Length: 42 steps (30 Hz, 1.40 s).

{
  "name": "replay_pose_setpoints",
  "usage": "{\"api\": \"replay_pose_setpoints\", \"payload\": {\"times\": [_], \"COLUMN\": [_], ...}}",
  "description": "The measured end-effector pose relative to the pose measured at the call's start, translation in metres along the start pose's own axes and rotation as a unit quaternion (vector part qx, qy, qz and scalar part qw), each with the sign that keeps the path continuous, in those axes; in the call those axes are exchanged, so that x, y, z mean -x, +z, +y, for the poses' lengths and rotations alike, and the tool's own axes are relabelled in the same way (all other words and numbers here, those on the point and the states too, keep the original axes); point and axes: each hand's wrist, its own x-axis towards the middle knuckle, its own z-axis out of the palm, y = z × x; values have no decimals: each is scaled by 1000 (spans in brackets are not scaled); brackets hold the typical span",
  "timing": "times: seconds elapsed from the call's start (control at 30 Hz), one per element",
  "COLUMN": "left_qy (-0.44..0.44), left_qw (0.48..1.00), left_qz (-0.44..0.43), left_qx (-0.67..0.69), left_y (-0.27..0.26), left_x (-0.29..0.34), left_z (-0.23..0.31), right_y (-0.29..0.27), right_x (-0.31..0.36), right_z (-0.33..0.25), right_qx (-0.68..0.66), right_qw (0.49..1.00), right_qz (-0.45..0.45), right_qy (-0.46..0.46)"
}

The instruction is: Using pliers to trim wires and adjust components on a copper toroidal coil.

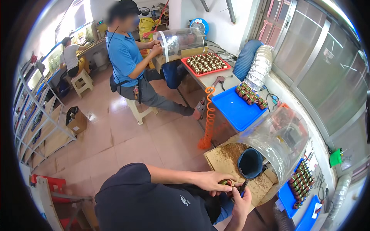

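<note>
While a small red-and-green wound coil (226, 182) is pinched between the fingers of the left hand (211, 180), a slim dark hand tool (243, 186) is gripped by the closed fingers of the right hand (242, 197); the tool is held close beside the coil, but whether the two touch cannot be told. Both are held at the near edge of a flat tan board (220, 158), over which brown crumbs are scattered. Just beyond the fingers, a round dark-blue tube mouth (249, 163) is seen, partly roofed by a curved clear plastic cylinder (275, 134). To the right, rows of similar coils (302, 181) are carried by a blue plastic tray (284, 195). Farther off, on a long pale table (230, 82), a blue rectangular tray (233, 107) is lined with coils along its far side, and a spiral orange hose (208, 123) is hung near a dull-pink gun-shaped tool (219, 79). Beyond these, a red plastic tray (225, 68) is crowded with coils, and a second clear plastic cylinder (175, 44) is touched by a co-worker in a blue shirt (125, 54).
</note>
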Motion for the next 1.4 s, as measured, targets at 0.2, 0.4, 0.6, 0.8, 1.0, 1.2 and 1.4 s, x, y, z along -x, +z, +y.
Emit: {"api": "replay_pose_setpoints", "payload": {"times": [0.2,0.4,0.6,0.8,1.0,1.2,1.4], "left_qy": [-2,-56,-61,-71,-75,1,0], "left_qw": [992,979,979,954,970,972,970], "left_qz": [-62,-138,-175,-242,-169,-35,-68], "left_qx": [109,137,83,161,157,232,234], "left_y": [-4,-27,-44,-47,-56,-57,-48], "left_x": [-14,-14,-11,-14,-30,-36,-29], "left_z": [-20,-14,-17,-26,-11,-8,-11], "right_y": [-7,-5,12,18,17,7,10], "right_x": [-7,-12,-14,-7,-21,-11,-1], "right_z": [5,11,9,3,-11,-3,11], "right_qx": [-18,-17,-24,7,225,126,320], "right_qw": [1000,1000,1000,1000,968,973,912], "right_qz": [9,-14,-10,20,95,140,136], "right_qy": [0,12,13,21,-62,-133,-218]}}
